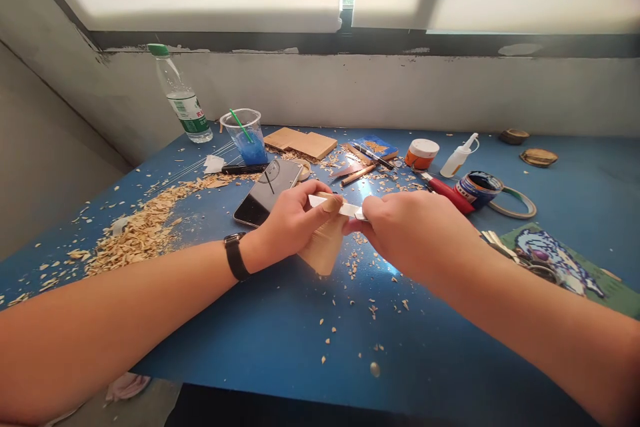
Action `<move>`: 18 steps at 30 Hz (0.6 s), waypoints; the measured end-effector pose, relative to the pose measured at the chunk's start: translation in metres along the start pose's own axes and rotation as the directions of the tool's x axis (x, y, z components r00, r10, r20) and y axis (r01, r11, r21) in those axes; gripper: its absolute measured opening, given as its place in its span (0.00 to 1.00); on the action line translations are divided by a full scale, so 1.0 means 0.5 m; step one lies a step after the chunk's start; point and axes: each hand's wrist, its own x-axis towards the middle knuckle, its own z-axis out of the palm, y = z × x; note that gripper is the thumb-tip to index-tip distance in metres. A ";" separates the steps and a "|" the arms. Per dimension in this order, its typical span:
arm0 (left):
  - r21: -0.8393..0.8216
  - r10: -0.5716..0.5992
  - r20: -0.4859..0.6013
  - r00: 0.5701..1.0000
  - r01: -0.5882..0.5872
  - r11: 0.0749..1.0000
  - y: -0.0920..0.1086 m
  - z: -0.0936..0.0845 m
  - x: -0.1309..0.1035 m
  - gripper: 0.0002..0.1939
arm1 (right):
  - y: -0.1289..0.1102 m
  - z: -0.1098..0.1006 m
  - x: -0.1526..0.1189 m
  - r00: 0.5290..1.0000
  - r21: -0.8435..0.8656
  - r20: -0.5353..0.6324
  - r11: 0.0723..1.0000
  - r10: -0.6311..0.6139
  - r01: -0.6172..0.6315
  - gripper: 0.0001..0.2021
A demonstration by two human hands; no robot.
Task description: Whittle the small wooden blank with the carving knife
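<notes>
My left hand (300,217) is closed around a pale block of wood (324,250), held tilted above the blue table (280,340). My right hand (400,223) grips a knife whose flat, light blade (349,209) lies across the upper part of the block. The blade's tip reaches the fingers of my left hand, and my left thumb lies close against it. My right fist covers the handle of the knife. Part of the block's upper end is hidden behind my left fingers. Small wood chips (355,263) lie on the table just beneath the block.
A phone (263,193) lies beside my left hand, near a heap of shavings (145,233). Behind stand a water bottle (185,103) and a plastic cup (250,147) with blue contents. Rightward are a glue bottle (457,159), an orange-and-white jar (423,154), a red-handled tool (447,193) and a tape roll (515,203).
</notes>
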 end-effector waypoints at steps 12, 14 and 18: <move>-0.151 0.120 0.195 0.973 -0.091 0.984 0.000 -0.012 -0.009 0.31 | -0.009 -0.030 -0.001 0.978 0.060 0.149 0.988 -0.148 0.140 0.19; -0.115 0.157 0.221 0.963 -0.134 0.984 0.007 -0.012 -0.012 0.29 | -0.008 -0.031 -0.003 0.974 0.069 0.136 0.983 -0.180 0.172 0.18; -0.046 0.237 0.239 0.942 -0.233 0.971 0.017 -0.013 -0.017 0.31 | -0.006 -0.028 -0.007 0.964 0.076 0.091 0.967 -0.250 0.243 0.17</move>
